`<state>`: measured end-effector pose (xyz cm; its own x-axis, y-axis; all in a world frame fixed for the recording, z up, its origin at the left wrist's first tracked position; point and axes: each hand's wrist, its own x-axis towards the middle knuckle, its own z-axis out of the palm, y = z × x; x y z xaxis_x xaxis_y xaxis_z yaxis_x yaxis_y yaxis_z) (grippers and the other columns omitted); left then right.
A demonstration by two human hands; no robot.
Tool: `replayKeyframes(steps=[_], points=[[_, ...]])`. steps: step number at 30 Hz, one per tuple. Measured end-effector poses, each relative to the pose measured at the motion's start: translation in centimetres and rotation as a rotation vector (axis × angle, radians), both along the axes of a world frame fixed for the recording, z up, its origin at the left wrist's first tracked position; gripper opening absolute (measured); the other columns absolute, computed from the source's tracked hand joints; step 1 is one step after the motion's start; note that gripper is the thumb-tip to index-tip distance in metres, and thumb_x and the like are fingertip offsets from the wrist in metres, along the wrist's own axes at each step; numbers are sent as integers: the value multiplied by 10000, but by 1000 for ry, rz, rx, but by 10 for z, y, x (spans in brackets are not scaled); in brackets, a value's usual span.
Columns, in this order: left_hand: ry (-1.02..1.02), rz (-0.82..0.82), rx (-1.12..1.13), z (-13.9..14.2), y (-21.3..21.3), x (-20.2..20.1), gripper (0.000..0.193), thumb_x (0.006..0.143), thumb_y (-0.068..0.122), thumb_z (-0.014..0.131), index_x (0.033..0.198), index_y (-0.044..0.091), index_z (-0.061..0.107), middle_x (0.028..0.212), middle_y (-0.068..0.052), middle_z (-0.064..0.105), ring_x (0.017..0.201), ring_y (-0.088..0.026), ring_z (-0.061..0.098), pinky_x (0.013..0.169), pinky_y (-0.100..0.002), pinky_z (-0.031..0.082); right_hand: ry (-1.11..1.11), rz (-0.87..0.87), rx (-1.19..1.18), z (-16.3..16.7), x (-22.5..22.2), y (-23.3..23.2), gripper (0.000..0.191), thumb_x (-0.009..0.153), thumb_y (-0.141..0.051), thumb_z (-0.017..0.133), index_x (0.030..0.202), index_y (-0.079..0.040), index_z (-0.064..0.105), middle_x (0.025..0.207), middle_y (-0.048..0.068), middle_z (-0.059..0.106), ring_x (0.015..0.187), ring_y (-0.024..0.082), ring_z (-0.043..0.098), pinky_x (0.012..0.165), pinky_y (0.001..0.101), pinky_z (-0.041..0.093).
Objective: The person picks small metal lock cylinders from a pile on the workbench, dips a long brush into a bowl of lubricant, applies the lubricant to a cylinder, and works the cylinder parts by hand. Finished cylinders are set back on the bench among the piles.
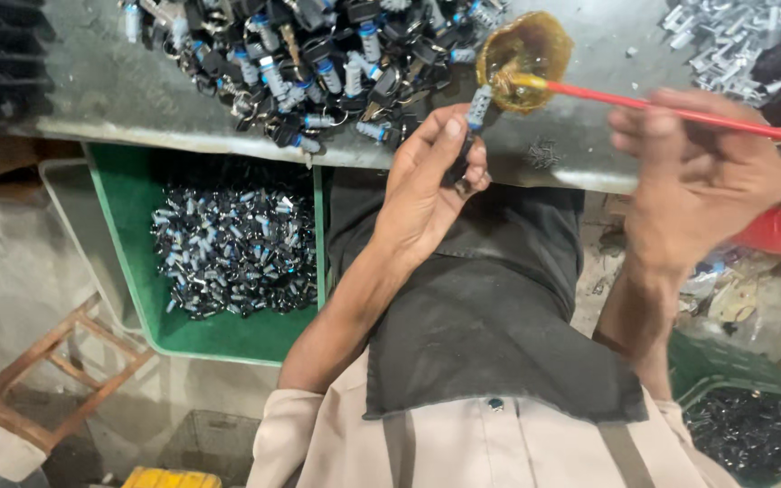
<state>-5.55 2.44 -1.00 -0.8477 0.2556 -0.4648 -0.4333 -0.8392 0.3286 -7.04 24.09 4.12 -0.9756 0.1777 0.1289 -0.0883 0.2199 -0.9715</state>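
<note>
Gluing looks midway: the left hand pinches one small black-and-silver part beside the amber glue dish, the right hand closed on a red brush, many parts piled on the table, others in the green bin.

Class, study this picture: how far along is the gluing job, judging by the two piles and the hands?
Done: green plastic crate holds many small black-and-silver parts. In hand: left hand holds one small black-and-silver part; right hand dips red-handled brush into amber glue dish. Left: heap of parts on grey bench.
</note>
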Motion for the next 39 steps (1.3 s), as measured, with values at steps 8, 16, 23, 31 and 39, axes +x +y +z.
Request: replayKeyframes(steps=[8,16,23,31,39], points=[[9,-36,94,-10,-5,7,297,1091,256,631,1307,58,578,913,-30,602,785,-104,553,779,-303,505,25,-30,-34,6,0,-3,221,1168,-117,704,1205,92,644,1009,181,717,907,256,786,811,326,676],[289,-164,-187,67,-72,25,302,1061,290,665,1240,49,627,888,-29,623,799,-132,574,761,-302,481,-266,396,582,32,-4,-15,223,1038,-133,760,1255,-80,752,1054,96,744,832,175,702,734,304,559],[641,-647,-1836,77,-148,58,274,919,171,690,1184,107,662,1106,-118,685,1019,-331,636,863,-448,510,-27,593,770,-16,2,-63,454,964,-200,788,1404,-147,693,826,88,522,813,284,537,740,424,490],[526,-406,-2191,35,-81,9,254,923,100,724,1166,109,649,1074,-107,586,1035,-339,612,819,-471,515,-6,601,906,-24,8,-71,526,882,-245,816,1385,-174,680,910,81,542,883,306,550,716,441,502],[793,80,-1707,37,-89,18,220,896,106,740,1057,80,593,1168,-127,599,1049,-269,581,886,-382,509,-99,480,659,-38,22,-43,176,927,-94,835,1079,-149,764,886,47,574,875,227,581,745,368,488]])
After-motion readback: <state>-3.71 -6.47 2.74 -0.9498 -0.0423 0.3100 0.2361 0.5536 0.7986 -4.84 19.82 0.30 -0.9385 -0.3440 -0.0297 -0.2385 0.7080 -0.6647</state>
